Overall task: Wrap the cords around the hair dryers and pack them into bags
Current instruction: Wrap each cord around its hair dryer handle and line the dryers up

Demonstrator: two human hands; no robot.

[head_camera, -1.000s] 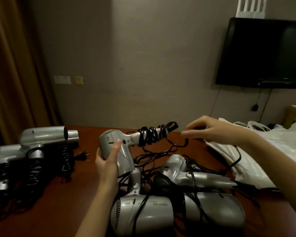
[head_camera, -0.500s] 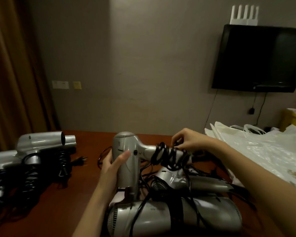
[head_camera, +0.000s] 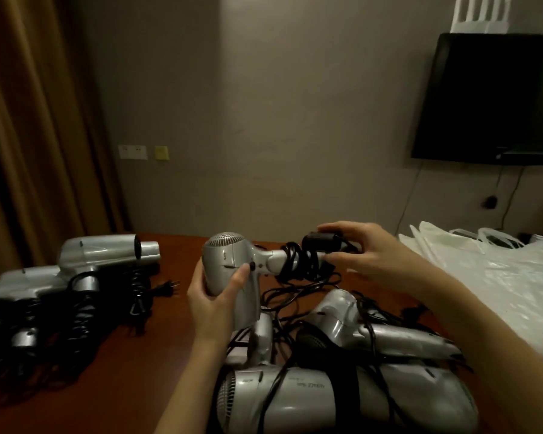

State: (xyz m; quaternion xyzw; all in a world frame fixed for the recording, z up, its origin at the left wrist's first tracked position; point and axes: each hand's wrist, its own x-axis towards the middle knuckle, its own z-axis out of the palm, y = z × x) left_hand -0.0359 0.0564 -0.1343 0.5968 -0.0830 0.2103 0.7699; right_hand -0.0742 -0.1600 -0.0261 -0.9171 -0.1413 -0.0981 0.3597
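Hair dryer (head_camera: pixel 229 270) held up off the bench (head_camera: pixel 132 368), gripped round its barrel by the left hand (head_camera: pixel 213 296), thumb laid across the silver side, grille end up and away. Handle pointing right, straight toward the right hand (head_camera: pixel 361 255), so long axis running hand to hand, roughly level. Cord (head_camera: pixel 298 261) already coiled in several black turns round the handle, with loose loops trailing down to the bench beneath. Right hand at the handle's tip, thumb and fingers pinching a chunky black block, probably the plug (head_camera: pixel 322 241), just above the coil. Judged: last turns or tucking of the plug end pending, and the right hand is the nearer one for that; left only steadies.

Directly below and toward the body, a tangle of unwrapped dryers (head_camera: pixel 351 333) with crossed cords, touching one another; risk of the trailing loops snagging there if lifted fast. Open air above the pile for swinging the cord round. To the right, well within reach of the right hand, a heap of white plastic bags (head_camera: pixel 496 277) lying flat on the bench edge. To the left, apart from the pile, a row of dryers with cords wound (head_camera: pixel 98 261), one plug lying loose beside them. Bare bench between that row and the left forearm. Wall, curtain and dark television (head_camera: pixel 489 98) behind.
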